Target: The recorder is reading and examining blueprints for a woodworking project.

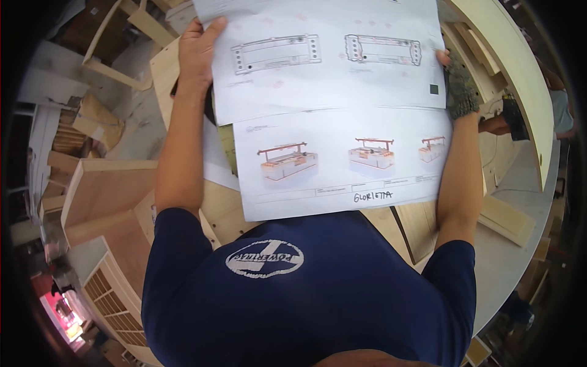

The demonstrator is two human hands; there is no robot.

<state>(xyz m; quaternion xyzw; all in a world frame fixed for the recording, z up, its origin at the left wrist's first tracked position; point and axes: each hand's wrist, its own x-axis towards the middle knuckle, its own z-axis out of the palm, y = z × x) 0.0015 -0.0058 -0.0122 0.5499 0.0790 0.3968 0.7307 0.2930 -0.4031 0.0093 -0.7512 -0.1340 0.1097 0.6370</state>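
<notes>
Printed sheets (333, 92): 2, overlapping, 1 o'clock.
Left hand (197, 54): 11 o'clock, fingers pinching sheet edge.
Right hand (460, 87): gloved, 2 o'clock, fingers gripping opposite edge.
Progress: apparently mid-reading; remainder untellable.

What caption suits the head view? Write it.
A bare left hand and a gloved right hand hold printed drawings among wooden panels.
</notes>
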